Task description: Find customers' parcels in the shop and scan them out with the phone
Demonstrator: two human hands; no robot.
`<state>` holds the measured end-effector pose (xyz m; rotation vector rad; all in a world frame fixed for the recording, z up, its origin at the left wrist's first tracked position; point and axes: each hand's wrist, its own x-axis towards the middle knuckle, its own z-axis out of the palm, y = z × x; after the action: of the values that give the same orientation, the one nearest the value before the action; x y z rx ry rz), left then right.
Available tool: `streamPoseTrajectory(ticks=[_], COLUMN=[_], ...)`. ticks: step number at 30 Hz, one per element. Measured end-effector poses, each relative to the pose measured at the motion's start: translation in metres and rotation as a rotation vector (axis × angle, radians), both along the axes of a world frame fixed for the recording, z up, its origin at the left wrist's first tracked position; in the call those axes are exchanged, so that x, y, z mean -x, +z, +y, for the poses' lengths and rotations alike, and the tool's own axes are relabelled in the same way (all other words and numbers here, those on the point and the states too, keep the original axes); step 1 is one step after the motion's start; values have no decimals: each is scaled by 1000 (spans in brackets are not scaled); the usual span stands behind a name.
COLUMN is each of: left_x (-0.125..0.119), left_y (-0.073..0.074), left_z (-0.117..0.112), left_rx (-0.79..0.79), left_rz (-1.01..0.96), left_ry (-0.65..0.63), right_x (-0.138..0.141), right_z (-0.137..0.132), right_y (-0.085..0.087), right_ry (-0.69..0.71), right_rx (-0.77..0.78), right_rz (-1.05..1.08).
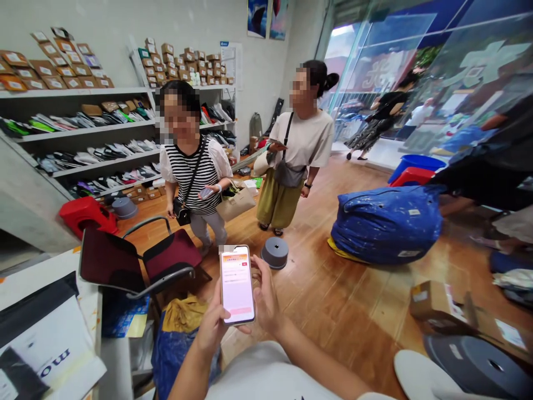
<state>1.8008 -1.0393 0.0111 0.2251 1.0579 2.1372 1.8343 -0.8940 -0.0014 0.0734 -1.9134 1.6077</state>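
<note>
A smartphone (237,284) with a lit pink screen stands upright in front of me, held by both hands. My left hand (211,325) grips its left edge and lower corner, thumb across the bottom. My right hand (265,297) wraps its right edge, fingers curled behind it. Two people stand a few steps beyond the phone: one in a striped top (195,172) holding a small phone, one in a beige top (300,141) with a crossbody bag.
A red-seated chair (137,258) stands left of my hands. A big blue sack (385,222) lies on the wooden floor at right, a grey round stool (275,253) between. Shelves of shoes (87,144) line the left wall. A cardboard box (437,305) lies lower right.
</note>
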Motion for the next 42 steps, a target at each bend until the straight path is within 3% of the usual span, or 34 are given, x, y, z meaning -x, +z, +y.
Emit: streamPoseTrajectory(ticks=[8,12,16,27,33,39,42], left_x=[-1,-2,-4,-5,-4,-6,-7], left_y=[1,1,3,1,3,0,-2], left_z=[3,4,5,5,4,4,4], left_rx=[-30,-24,-18,-32,-36,-17,-12], left_rz=[30,27,21,-14,12,23,22], left_ry=[-28,-26,-6,-17,-48,-6,-9], right_x=[-9,-13,-16,-17,-14,-4,-1], right_z=[19,25,28,31,29,26,27], right_y=[4,-2,-11,-12,-11,10,19], right_ry=[-166,-254,-234,-269,-254,-237,-273], right_rx=[-465,-556,-637,-658,-575,-477,-494], right_rz=[178,262,329,359,334,155,169])
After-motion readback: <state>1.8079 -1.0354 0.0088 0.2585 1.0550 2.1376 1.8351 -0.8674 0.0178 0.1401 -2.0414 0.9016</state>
